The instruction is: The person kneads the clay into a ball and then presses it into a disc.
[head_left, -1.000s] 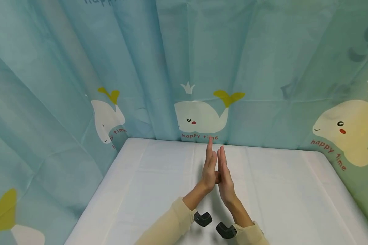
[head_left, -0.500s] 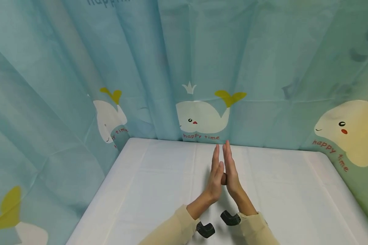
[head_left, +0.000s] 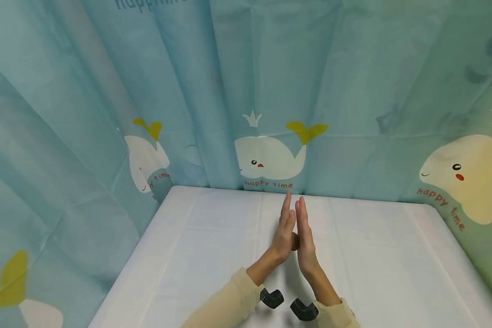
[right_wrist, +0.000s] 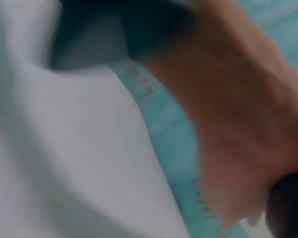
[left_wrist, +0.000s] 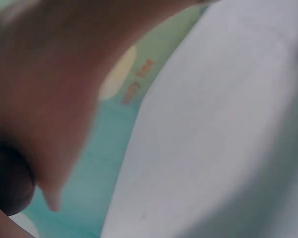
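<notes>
In the head view my left hand (head_left: pixel 284 239) and right hand (head_left: pixel 306 248) face each other palm to palm, fingers straight and pointing toward the far edge. A small dark brown ball (head_left: pixel 295 242) is pressed between the palms, partly covered by them. Both hands are raised over the white table. At the lower left of the left wrist view the ball (left_wrist: pixel 10 186) looks smooth and dark against blurred skin. The right wrist view has the ball (right_wrist: pixel 289 206) at its right edge, beside a blurred palm. What the ball is made of, I cannot tell.
A white-covered table (head_left: pixel 213 228) spreads under the hands. Behind it and at both sides hangs a blue-green curtain (head_left: pixel 270 68) printed with whales. Black wrist devices (head_left: pixel 272 298) sit at both beige sleeve cuffs, close to each other.
The palms have slid against each other: half a second ago the right hand was farther forward, and now the left is, as it was one second ago. The ball stays between them.
</notes>
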{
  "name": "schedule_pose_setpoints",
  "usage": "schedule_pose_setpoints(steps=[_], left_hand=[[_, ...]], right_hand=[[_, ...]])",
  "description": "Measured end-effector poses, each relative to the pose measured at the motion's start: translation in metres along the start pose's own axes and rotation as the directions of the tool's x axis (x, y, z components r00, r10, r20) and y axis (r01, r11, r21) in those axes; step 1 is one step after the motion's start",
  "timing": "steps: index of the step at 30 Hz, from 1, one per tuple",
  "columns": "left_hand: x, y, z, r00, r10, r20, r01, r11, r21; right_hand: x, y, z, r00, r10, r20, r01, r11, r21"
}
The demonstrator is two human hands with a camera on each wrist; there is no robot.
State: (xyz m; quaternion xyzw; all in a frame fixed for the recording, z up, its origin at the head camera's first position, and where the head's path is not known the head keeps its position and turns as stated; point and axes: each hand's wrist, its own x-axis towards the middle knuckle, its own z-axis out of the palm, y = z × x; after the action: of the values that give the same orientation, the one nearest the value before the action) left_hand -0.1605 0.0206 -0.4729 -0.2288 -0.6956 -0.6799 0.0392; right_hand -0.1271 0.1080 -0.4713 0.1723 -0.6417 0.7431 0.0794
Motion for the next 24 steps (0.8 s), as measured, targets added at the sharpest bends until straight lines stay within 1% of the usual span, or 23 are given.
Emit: schedule_pose_setpoints(steps=[3,7,9,12,15,18,21,24], left_hand=[[-0.009,0.0,0.007,0.999,-0.027,0.029,0.028,0.999,-0.035],[-0.016,0.008,0.012,0.999,-0.028,0.045,0.031,0.998,-0.061],[-0.015,0.013,0.012,0.999,-0.017,0.048,0.02,0.997,-0.077],[-0.008,0.017,0.008,0.999,0.004,0.039,0.0,0.995,-0.096],[0.003,0.013,0.002,1.0,0.006,0.008,-0.005,0.992,-0.125],[0.009,0.006,-0.004,1.0,-0.009,-0.019,0.006,0.993,-0.121],[0.008,-0.001,-0.004,0.999,-0.035,-0.002,0.034,0.992,-0.118],[-0.001,-0.004,0.001,0.998,-0.046,0.031,0.05,0.992,-0.119]], right_hand=[[0.006,-0.003,-0.007,1.0,-0.005,-0.021,0.005,1.0,-0.024],[0.013,0.001,-0.014,0.999,0.015,-0.031,-0.014,0.999,0.029],[0.012,0.006,-0.015,0.999,0.035,-0.033,-0.034,0.998,0.053],[0.009,0.012,-0.012,0.999,0.039,-0.021,-0.038,0.997,0.072],[0.004,0.012,-0.004,1.0,0.019,0.004,-0.019,0.997,0.076],[0.002,0.008,0.002,1.0,-0.001,0.02,-0.001,0.997,0.081],[0.004,0.002,0.003,1.0,-0.017,0.008,0.017,0.999,0.033],[0.012,-0.004,-0.002,1.0,-0.026,-0.015,0.026,0.999,-0.043]])
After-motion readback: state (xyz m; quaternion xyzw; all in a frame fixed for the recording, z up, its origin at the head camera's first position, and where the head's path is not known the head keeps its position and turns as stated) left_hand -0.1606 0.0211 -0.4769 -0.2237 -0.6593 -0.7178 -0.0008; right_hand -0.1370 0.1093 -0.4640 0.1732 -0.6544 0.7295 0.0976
